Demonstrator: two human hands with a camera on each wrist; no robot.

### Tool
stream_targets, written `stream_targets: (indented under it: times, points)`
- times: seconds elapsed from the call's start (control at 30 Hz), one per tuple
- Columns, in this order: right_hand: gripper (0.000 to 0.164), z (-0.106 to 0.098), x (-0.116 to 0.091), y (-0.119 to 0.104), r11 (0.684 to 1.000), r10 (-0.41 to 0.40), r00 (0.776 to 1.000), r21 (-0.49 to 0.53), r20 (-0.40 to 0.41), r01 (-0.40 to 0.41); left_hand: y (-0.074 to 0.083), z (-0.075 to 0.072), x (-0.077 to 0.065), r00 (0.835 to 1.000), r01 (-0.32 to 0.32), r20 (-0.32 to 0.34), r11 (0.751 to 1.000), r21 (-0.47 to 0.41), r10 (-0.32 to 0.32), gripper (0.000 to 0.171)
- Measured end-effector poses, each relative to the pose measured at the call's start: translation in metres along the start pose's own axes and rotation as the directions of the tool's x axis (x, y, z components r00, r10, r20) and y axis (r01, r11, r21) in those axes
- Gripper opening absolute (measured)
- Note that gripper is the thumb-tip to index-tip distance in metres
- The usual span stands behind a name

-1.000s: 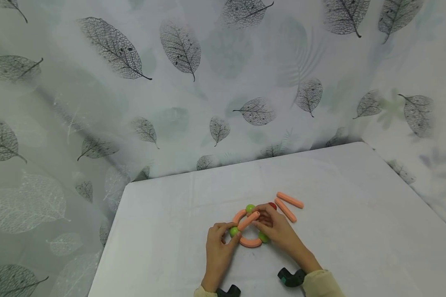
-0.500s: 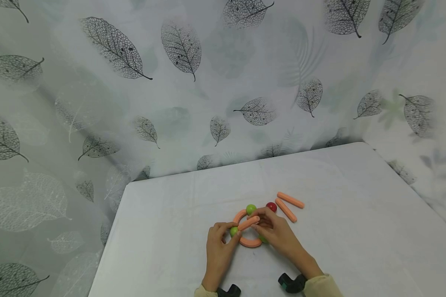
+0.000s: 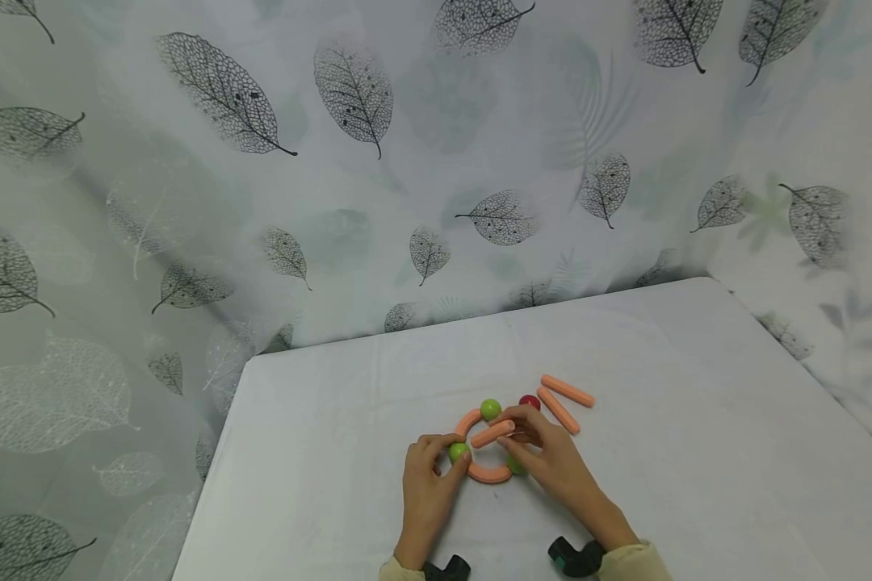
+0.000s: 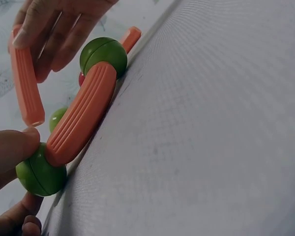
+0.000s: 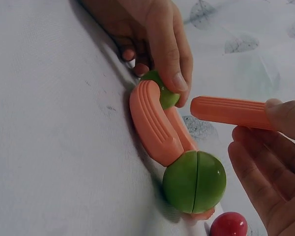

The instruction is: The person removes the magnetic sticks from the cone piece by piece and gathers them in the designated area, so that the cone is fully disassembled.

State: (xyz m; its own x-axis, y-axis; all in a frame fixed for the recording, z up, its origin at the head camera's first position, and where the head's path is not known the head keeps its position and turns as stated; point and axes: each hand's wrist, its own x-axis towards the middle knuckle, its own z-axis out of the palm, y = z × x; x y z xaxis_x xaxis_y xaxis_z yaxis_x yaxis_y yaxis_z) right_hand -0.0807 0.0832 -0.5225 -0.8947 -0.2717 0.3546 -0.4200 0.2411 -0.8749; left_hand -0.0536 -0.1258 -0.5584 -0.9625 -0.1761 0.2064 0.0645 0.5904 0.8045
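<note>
My left hand [image 3: 430, 472] pinches a green ball [image 4: 41, 169] between thumb and fingers at the left of a ring lying on the table. Curved orange ribbed rods [image 5: 155, 123] join this ball to other green balls [image 5: 194, 182] in the ring. With thumb and fingers my right hand [image 3: 545, 448] holds a straight orange ribbed rod [image 3: 492, 434] at its right end, raised over the ring. The rod's free end points toward the left-hand ball, with a gap between them in the right wrist view. The right hand partly covers the ring's right side.
Two loose straight orange rods [image 3: 567, 390] lie on the white table [image 3: 683, 420] behind and to the right of the ring. A red ball [image 3: 530, 402] sits between them and the ring. A leaf-patterned curtain [image 3: 378, 186] hangs behind the table.
The held rod's left end has come away from the left-hand green ball, and the rod has tilted flatter. The right hand has shifted slightly right; the left hand stays in place.
</note>
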Motion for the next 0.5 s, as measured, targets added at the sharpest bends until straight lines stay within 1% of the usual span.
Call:
stream_targets:
  times: [0.17, 0.3, 0.4, 0.5]
  points:
    - [0.032, -0.006, -0.003, 0.003, 0.999, 0.002, 1.0, 0.047, -0.014, -0.001, 0.0, 0.0, 0.0, 1.0, 0.008, 0.002, 1.0, 0.002, -0.008, 0.024]
    - [0.033, -0.013, -0.006, 0.005, 0.996, 0.042, 0.998, 0.083, -0.044, -0.038, 0.001, -0.001, 0.0, 1.0, 0.009, 0.002, 1.0, 0.001, -0.009, 0.023]
    - [0.036, -0.017, -0.009, 0.006, 0.994, 0.081, 0.994, 0.076, -0.072, -0.076, 0.002, -0.001, 0.0, 1.0, 0.009, -0.002, 1.0, -0.001, -0.009, 0.022]
    - [0.042, -0.021, -0.012, 0.01, 0.994, 0.092, 0.991, 0.062, -0.102, -0.086, 0.002, -0.001, -0.001, 1.0, 0.01, -0.01, 1.0, -0.007, -0.01, 0.022]
